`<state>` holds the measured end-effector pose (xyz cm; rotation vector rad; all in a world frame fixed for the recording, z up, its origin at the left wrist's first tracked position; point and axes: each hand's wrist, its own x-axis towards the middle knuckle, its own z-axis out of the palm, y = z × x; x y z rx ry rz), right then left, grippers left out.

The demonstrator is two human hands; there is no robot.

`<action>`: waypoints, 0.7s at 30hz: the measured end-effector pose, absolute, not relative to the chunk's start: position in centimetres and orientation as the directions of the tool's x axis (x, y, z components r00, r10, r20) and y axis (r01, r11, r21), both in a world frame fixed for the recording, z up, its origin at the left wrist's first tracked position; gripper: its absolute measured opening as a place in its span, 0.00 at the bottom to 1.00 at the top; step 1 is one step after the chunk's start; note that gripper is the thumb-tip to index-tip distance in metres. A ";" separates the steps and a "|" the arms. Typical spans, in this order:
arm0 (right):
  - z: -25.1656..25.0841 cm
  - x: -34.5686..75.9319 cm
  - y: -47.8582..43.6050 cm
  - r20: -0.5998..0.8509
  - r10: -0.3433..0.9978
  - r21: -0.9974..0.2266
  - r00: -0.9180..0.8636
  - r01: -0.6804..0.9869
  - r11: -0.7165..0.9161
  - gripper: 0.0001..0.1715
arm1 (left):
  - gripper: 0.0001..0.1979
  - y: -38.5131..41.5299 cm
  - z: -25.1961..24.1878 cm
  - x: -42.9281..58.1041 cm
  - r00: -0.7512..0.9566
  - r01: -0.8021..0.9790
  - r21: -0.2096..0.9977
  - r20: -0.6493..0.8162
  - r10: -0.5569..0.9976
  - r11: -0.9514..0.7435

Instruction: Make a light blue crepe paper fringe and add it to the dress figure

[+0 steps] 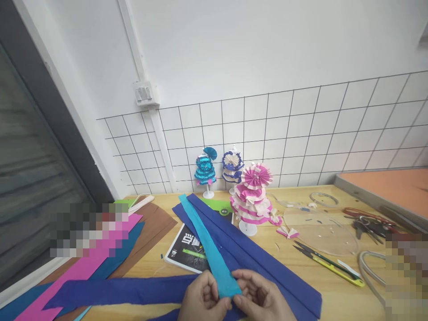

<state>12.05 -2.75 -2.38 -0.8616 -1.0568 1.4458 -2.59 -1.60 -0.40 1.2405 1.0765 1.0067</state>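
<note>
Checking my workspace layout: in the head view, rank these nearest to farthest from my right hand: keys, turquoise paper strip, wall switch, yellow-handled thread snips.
1. Turquoise paper strip: held at the right hand's fingers.
2. Yellow-handled thread snips: on the table, to the right.
3. Keys: farther right, beyond the snips.
4. Wall switch: high on the wall, left.

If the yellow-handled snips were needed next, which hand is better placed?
Probably the right hand: the snips lie off to its side, farther from the left hand. Both hands hold the light-blue strip near its lower end, so the right must let go first.
</note>
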 end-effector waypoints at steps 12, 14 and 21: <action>-3.2 12.2 -2.6 0.036 0.998 -0.970 -0.052 -0.243 0.022 0.21 | 0.13 -1.5 -1.3 -2.7 0.216 0.122 0.992 -0.003 0.976 -0.024; -3.2 12.2 -2.6 0.036 0.999 -0.974 -0.039 -0.225 0.026 0.21 | 0.12 -1.5 -1.6 -2.7 0.218 0.123 0.992 -0.002 0.976 -0.025; -3.1 12.4 -2.7 0.088 0.996 -0.994 -0.020 -0.064 0.086 0.16 | 0.10 -1.5 -0.9 -2.9 0.194 0.189 0.980 0.026 0.981 -0.064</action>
